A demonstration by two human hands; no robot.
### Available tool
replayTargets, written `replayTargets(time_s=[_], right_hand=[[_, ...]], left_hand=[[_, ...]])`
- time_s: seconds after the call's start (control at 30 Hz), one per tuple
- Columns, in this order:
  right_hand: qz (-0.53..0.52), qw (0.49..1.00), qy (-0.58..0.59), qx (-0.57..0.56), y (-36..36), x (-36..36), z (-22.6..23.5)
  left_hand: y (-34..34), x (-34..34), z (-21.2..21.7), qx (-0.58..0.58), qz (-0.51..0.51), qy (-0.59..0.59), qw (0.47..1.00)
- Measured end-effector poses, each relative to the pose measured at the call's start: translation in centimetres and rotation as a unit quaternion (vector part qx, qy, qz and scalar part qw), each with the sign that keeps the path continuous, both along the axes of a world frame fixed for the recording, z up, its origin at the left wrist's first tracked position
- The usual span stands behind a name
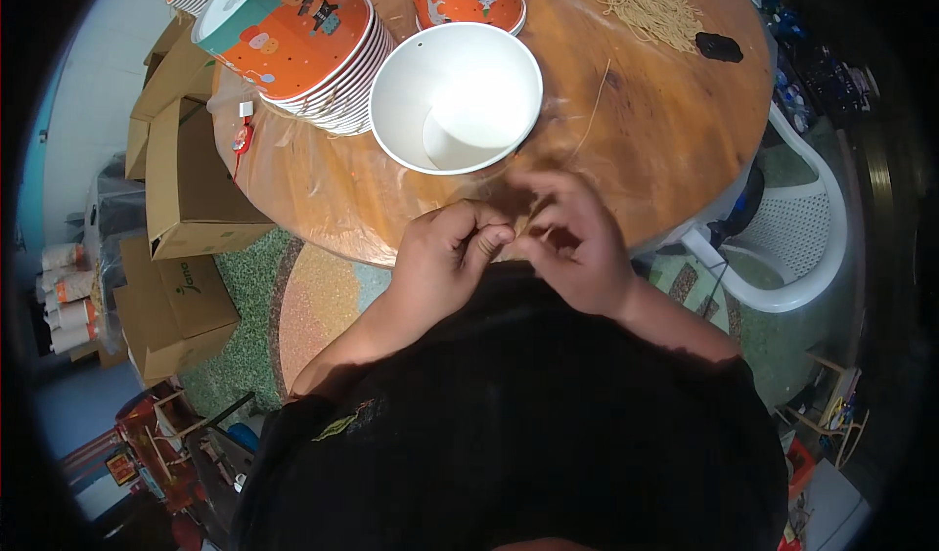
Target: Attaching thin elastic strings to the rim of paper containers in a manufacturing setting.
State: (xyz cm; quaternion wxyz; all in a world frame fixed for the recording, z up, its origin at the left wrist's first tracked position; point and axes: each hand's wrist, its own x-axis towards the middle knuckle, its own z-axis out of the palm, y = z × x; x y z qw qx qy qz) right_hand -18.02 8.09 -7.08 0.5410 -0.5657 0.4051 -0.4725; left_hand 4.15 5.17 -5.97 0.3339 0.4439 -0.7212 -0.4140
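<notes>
Close to my body, at the table's near edge, my two hands meet fingertip to fingertip. The fingers of my left hand (445, 258) are curled, with thumb and forefinger pinched together. My right hand (582, 248) has its thumb and bent fingers close against the left fingertips, partly blurred by motion. Whatever lies between them is too small and hidden to make out. Just beyond the hands a white paper bucket (401, 111) tilts its open mouth toward me. A single thin tan cord (595, 111) lies on the wood to its right.
Stacked orange-and-teal paper buckets (293, 38) stand at the table's left, with another bucket (468, 3) behind the white one. A tan cord bundle (646, 3) and a small black object (719, 46) lie far right. Cardboard boxes (201, 184) stand left; a white plastic chair (822, 228) stands right.
</notes>
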Motion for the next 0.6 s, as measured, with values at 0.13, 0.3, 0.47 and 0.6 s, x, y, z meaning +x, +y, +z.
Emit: replayTargets(time_s=[0.13, 0.3, 0.47, 0.6], right_hand=[[0.046, 0.992, -0.069, 0.098, 0.0, 1.1, -2.2], [-0.09, 0.995, -0.021, -0.025, -0.6, 1.9, -1.8], [-0.077, 0.991, 0.092, -0.06, -0.5, 0.8, -1.9], [-0.126, 0.992, 0.019, -0.017, -0.3, 1.4, -2.4]], left_hand=[[-0.1, -0.2, -0.7, -0.011, -0.001, 0.036, 0.999], [-0.3, 0.0, -0.1, 0.016, 0.001, 0.027, 0.999], [0.5, -0.3, -1.0, 0.128, 0.03, 0.167, 0.977], [0.3, -0.4, -0.8, 0.143, 0.024, 0.196, 0.97]])
